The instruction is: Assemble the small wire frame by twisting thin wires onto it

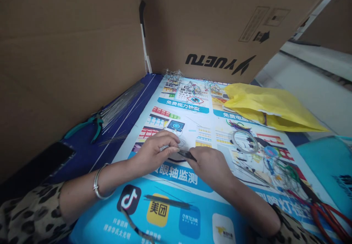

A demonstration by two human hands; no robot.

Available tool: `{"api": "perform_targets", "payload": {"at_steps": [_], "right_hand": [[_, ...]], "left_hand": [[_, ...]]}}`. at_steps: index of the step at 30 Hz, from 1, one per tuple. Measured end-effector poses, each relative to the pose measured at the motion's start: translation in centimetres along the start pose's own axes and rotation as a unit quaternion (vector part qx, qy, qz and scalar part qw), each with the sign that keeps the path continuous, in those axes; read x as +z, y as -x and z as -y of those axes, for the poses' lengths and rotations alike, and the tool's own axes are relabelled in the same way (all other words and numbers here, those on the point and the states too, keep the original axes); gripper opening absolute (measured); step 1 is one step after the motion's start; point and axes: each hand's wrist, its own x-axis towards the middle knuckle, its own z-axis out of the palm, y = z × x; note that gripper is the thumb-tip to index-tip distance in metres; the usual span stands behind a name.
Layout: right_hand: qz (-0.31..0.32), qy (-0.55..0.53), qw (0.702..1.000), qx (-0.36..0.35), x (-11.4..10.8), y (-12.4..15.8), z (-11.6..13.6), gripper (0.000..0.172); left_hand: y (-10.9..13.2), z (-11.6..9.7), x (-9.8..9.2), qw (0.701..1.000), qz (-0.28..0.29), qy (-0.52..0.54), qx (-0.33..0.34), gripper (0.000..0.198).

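Observation:
My left hand (161, 150) is closed in a pinch, thumb against fingers, over the middle of a printed poster (189, 134). A thin wire (180, 144) curves out by its fingertips. My right hand (211, 163) is wrapped round a pair of pliers (187, 155), whose handles are hidden in the palm. The dark jaws point left and meet the tips of my left fingers, around the wire's end. Below the hands lies a bundle of dark thin wires (167, 201), with a twisted cord (136, 228) near the front edge.
Teal-handled pliers (96, 128) and straight wires (123, 102) lie left, near a black phone (52, 163). Rightward are a yellow bag (269, 106), a clear ring (233, 143), tangled wires and red-handled scissors (327, 214). Cardboard walls (192, 24) stand behind and left.

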Motion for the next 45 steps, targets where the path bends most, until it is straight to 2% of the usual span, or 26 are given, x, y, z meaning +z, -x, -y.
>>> {"api": "perform_targets", "payload": {"at_steps": [3, 7, 9, 11, 15, 23, 30, 39, 45], "right_hand": [[-0.012, -0.005, 1.0, 0.005, -0.3, -0.3, -0.5, 0.019], [-0.061, 0.006, 0.997, 0.041, -0.5, -1.7, -2.0, 0.033], [-0.077, 0.022, 0.995, 0.053, -0.3, -2.7, -2.6, 0.036], [-0.084, 0.037, 0.995, 0.05, 0.1, -3.6, -2.8, 0.036], [-0.081, 0.057, 0.995, 0.026, 1.0, -5.4, -2.7, 0.027], [-0.1, 0.051, 0.993, 0.022, 2.8, -7.7, -3.6, 0.022], [-0.101, 0.032, 0.994, 0.007, 3.1, -7.8, -4.0, 0.017], [-0.167, 0.078, 0.981, -0.056, 3.4, -7.9, -4.5, 0.013], [-0.191, 0.094, 0.973, -0.088, 3.5, -8.3, -4.8, 0.01]], "left_hand": [[-0.5, -0.1, -1.0, 1.0, 0.01, 0.01, -0.004, 0.01], [-1.9, 1.4, -3.2, 0.997, -0.034, -0.044, -0.055, 0.02], [-2.6, 2.6, -4.0, 0.996, -0.028, -0.08, -0.035, 0.017], [-3.1, 3.8, -4.3, 0.994, 0.004, -0.107, -0.016, 0.014], [-3.7, 5.2, -4.3, 0.99, 0.047, -0.136, 0.011, 0.011], [-5.1, 5.5, -3.3, 0.985, 0.072, -0.153, 0.02, 0.011], [-5.6, 6.0, -3.3, 0.991, 0.045, -0.118, -0.039, 0.009], [-5.9, 7.2, -2.9, 0.988, 0.002, -0.049, -0.15, 0.005], [-5.9, 7.1, -2.8, 0.981, 0.001, -0.097, -0.166, 0.009]]}}
